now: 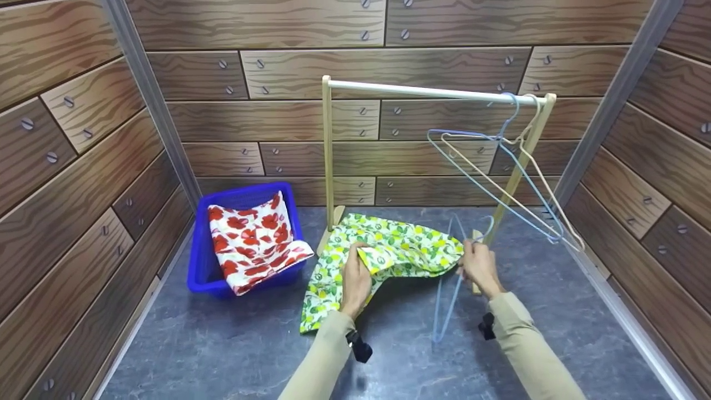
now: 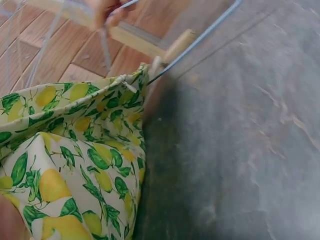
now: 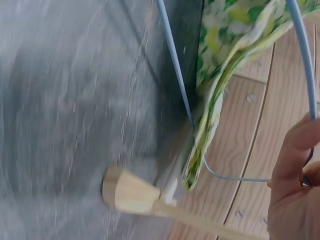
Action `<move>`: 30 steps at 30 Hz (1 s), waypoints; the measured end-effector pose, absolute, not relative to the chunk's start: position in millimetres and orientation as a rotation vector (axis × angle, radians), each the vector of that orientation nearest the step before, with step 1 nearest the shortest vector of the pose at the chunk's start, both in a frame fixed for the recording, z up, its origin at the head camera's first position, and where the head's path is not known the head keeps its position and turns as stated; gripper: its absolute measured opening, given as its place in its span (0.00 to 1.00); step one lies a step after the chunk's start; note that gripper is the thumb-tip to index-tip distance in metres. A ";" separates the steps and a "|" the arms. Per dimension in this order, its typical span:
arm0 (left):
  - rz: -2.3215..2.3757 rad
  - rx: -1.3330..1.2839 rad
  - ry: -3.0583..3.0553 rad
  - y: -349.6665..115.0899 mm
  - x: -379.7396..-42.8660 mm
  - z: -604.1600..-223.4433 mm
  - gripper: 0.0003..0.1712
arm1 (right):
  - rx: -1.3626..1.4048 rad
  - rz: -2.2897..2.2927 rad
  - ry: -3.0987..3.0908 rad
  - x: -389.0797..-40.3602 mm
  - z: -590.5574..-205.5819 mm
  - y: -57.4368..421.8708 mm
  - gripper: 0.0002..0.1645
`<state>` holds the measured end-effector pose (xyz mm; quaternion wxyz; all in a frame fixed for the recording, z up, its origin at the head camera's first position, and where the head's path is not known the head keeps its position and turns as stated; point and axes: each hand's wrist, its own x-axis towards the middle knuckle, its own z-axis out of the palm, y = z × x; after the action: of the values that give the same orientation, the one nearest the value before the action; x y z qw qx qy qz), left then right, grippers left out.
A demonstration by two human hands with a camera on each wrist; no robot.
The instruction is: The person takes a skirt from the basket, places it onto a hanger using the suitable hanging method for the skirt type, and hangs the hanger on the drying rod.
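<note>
My left hand (image 1: 356, 278) grips a fold of a lemon-print garment (image 1: 328, 286) at its near edge, thumb on top. The garment spreads from the rack's left foot towards my right hand (image 1: 480, 266). That hand holds a light blue wire hanger (image 1: 437, 338) near its hook, fingers curled round it. The hanger is turned nearly edge-on, one end pointing down towards me. In the right wrist view the hanger wire (image 3: 175, 62) passes behind the garment's layered edge (image 3: 212, 112). The left wrist view shows a gathered opening with a small white tie (image 2: 127, 84).
A wooden rack with a white rail (image 1: 411, 90) stands behind. At its right end hang a blue hanger (image 1: 466, 172) and a cream hanger (image 1: 547, 178). On the left, a blue basket (image 1: 200, 266) holds a red-flowered white cloth (image 1: 253, 239). Wood-patterned walls enclose the grey floor (image 1: 233, 344).
</note>
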<state>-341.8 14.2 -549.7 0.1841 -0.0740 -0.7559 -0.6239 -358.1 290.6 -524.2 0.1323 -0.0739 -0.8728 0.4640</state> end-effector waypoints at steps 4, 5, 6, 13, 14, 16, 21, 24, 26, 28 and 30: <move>-1.705 -0.278 -2.183 20.8 -336.6 -556.4 0.21 | -0.214 1.458 -2.525 -358.2 -527.5 277.1 0.25; -1.682 -0.309 -2.205 22.4 -334.7 -558.4 0.21 | -0.215 1.479 -2.524 -358.3 -528.1 274.5 0.25; -1.645 -0.353 -2.225 24.0 -332.8 -560.7 0.21 | -0.216 1.487 -2.524 -358.6 -528.7 272.2 0.25; -1.159 -0.827 -2.487 29.8 -318.1 -577.4 0.24 | -0.218 1.554 -2.523 -357.2 -525.9 265.0 0.29; -1.047 -0.894 -2.507 30.6 -316.6 -579.7 0.25 | -0.224 1.572 -2.522 -356.8 -525.3 264.8 0.30; -0.841 -1.007 -2.514 32.6 -313.8 -583.5 0.25 | -0.226 1.639 -2.514 -355.9 -524.6 264.3 0.31; -0.607 -1.106 -2.509 42.8 -307.9 -589.5 0.25 | -0.213 1.741 -2.501 -354.4 -524.9 260.5 0.31; -0.514 -1.156 -2.554 49.3 -305.6 -590.5 0.22 | -0.195 1.747 -2.489 -354.5 -524.6 258.5 0.30; -0.486 -1.190 -2.618 51.4 -304.4 -591.2 0.19 | -0.189 1.744 -2.487 -354.9 -524.0 258.1 0.30; -0.526 -1.221 -2.722 51.5 -303.7 -591.5 0.19 | -0.196 1.743 -2.491 -355.3 -523.4 258.2 0.30; -0.588 -1.220 -2.826 49.8 -303.0 -591.9 0.22 | -0.209 1.751 -2.495 -356.0 -523.3 258.8 0.29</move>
<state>-303.0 49.8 -591.9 0.0041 -0.3892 -0.9018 -0.1876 -356.0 258.8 -523.3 0.0431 -0.0683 -0.8160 0.5725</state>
